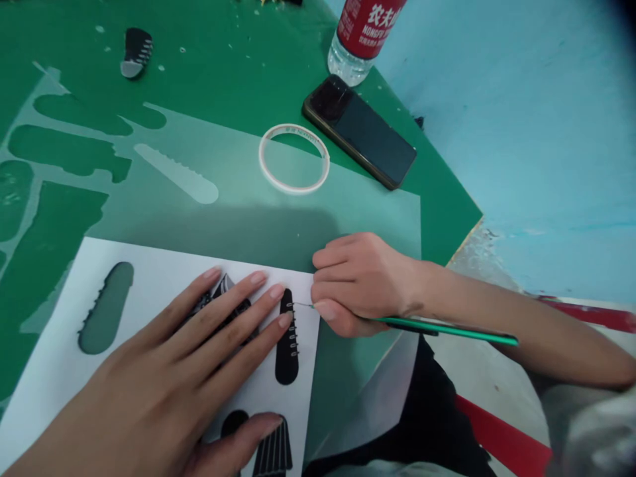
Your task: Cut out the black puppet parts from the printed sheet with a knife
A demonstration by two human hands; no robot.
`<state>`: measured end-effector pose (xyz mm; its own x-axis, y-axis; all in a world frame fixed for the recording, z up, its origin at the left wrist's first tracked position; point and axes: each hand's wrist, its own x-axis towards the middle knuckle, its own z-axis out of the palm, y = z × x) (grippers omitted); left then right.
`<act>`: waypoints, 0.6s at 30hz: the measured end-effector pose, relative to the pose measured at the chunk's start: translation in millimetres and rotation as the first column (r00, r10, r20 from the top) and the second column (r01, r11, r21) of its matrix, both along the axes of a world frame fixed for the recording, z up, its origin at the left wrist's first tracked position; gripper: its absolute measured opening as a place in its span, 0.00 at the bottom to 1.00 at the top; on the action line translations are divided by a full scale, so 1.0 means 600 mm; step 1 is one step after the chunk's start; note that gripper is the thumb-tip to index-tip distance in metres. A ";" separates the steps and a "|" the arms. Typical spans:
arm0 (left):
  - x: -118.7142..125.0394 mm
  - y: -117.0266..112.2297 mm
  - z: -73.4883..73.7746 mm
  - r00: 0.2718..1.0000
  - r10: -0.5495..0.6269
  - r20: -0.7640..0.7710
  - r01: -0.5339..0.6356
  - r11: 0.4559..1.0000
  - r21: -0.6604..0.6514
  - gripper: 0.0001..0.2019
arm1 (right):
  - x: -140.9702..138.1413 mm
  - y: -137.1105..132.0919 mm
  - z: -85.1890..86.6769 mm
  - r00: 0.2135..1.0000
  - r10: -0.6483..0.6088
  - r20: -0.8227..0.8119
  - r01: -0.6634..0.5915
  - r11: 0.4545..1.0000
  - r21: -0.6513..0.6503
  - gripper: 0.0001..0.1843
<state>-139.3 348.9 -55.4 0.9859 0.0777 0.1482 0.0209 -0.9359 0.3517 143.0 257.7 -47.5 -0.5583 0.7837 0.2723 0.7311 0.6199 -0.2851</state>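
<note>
My left hand (199, 351) lies flat with its fingers spread on a white printed paper (159, 271), covering part of its dark pictures. Close to its fingertips is a long black printed shape (287, 361) with a row of small loops along one side. Wrapped into a fist, my right hand (352, 285) rests at the paper's right edge and grips a slim green pen-shaped tool (447, 328). The tool's thin tip reaches left to the loops on the black shape. A rounded cutout hole (106, 308) with a notched edge opens in the paper's left part.
Beneath the paper lies a translucent sheet (233, 232) on the green table (238, 59). A roll of tape (263, 169), a phone (368, 136) and a water bottle (350, 63) stand beyond. A small dark cutout (138, 52) lies far left; a blue wall (521, 119) borders the right.
</note>
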 end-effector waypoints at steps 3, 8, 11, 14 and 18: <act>0.000 0.002 0.000 0.999 -0.031 0.008 0.031 0.999 0.022 0.39 | -0.006 -0.004 0.002 0.999 -0.030 -0.040 0.029 0.999 -0.019 0.22; 0.004 0.002 -0.002 0.999 -0.008 0.049 0.009 1.000 -0.024 0.36 | -0.012 -0.009 -0.001 0.996 -0.042 -0.076 0.041 0.999 -0.014 0.22; 0.004 0.000 -0.003 0.999 0.013 0.035 -0.011 0.999 -0.049 0.38 | -0.012 -0.009 -0.003 0.996 -0.049 -0.071 0.049 0.999 -0.007 0.21; 0.001 -0.002 -0.003 0.999 0.030 0.020 -0.029 0.998 -0.050 0.39 | -0.011 -0.009 -0.002 0.998 -0.040 -0.055 0.040 0.999 -0.003 0.22; -0.001 0.001 0.000 1.000 -0.001 -0.009 0.001 1.000 -0.002 0.40 | -0.011 -0.010 -0.001 0.999 -0.038 -0.030 0.037 0.999 -0.010 0.22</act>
<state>-140.0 349.6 -55.3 0.9873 0.0773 0.1389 0.0236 -0.9353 0.3531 136.6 251.6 -48.2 -0.5201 0.8064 0.2815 0.7446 0.5895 -0.3131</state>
